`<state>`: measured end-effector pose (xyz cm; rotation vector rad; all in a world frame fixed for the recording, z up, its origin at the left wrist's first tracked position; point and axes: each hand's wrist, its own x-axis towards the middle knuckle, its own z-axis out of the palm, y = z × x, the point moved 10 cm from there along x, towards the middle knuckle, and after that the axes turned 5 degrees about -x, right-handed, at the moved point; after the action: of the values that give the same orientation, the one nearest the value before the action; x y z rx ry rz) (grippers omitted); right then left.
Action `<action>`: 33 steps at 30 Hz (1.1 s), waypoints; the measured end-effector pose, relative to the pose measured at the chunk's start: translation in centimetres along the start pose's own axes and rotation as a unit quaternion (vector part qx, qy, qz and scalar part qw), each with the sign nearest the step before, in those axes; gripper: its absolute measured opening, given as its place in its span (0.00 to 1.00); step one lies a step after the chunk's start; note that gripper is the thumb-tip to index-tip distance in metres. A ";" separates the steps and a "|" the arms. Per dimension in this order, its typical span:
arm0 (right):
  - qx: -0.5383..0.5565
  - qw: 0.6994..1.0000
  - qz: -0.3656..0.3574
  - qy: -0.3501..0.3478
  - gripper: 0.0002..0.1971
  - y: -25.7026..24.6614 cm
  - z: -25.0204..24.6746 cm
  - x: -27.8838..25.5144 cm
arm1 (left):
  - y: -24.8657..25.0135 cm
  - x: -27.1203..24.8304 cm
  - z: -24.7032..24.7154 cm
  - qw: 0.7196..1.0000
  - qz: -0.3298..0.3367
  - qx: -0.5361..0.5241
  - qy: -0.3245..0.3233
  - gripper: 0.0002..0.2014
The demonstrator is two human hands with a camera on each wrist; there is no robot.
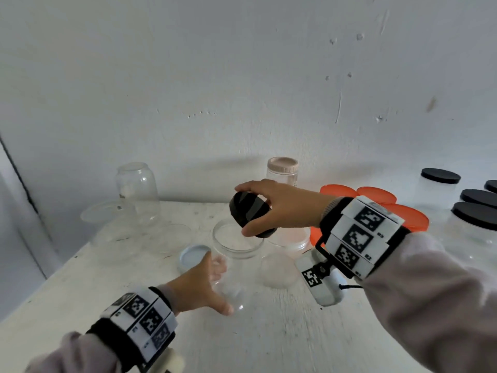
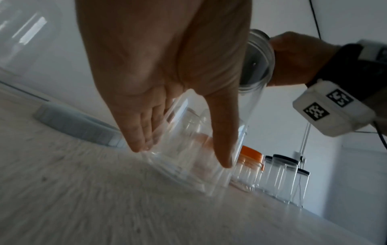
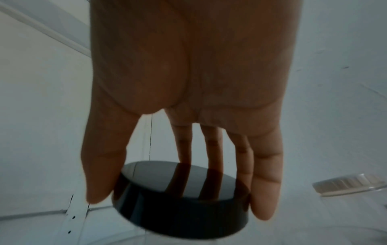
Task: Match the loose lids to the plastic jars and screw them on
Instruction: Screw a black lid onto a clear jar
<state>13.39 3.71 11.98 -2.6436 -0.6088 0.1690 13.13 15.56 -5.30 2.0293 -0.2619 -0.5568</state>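
Observation:
A clear open jar [image 1: 236,273] [image 2: 188,131] stands on the white table [image 1: 269,335]. My left hand [image 1: 224,288] [image 2: 184,155] holds its body, fingers on the far side and thumb on the near side. My right hand [image 1: 242,210] [image 3: 178,203] grips a black lid [image 1: 250,212] [image 3: 180,208] by its rim, tilted, just above the jar's mouth and apart from it. The left wrist view shows the black lid [image 2: 257,61] from below, over the jar. That view is blurred.
A light blue lid [image 1: 192,255] lies left of the jar. An upturned clear jar [image 1: 137,189] and a beige-lidded jar [image 1: 282,168] stand by the wall. Orange-lidded jars [image 1: 376,195] and black-lidded jars [image 1: 441,176] crowd the right. Another clear jar [image 1: 279,267] is close on the right.

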 end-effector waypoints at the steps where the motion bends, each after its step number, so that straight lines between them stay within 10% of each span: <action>1: -0.015 1.000 -0.001 -0.013 0.41 -0.2 0.3 0.1 | -0.1 0.2 0.2 1.000 0.000 0.005 -0.003 0.48; 15: -0.154 0.981 -0.002 -0.118 0.41 -2.0 3.0 1.9 | 6.1 -2.7 -1.7 0.974 0.161 -0.117 0.107 0.46; 33: -0.207 0.966 -0.015 -0.157 0.40 -3.3 3.8 3.1 | 5.2 -2.4 -2.1 0.972 0.136 -0.132 0.138 0.41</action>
<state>14.11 9.16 9.87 -3.0331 -0.8665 0.5090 12.25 15.55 0.80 1.7485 -0.2764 -0.1262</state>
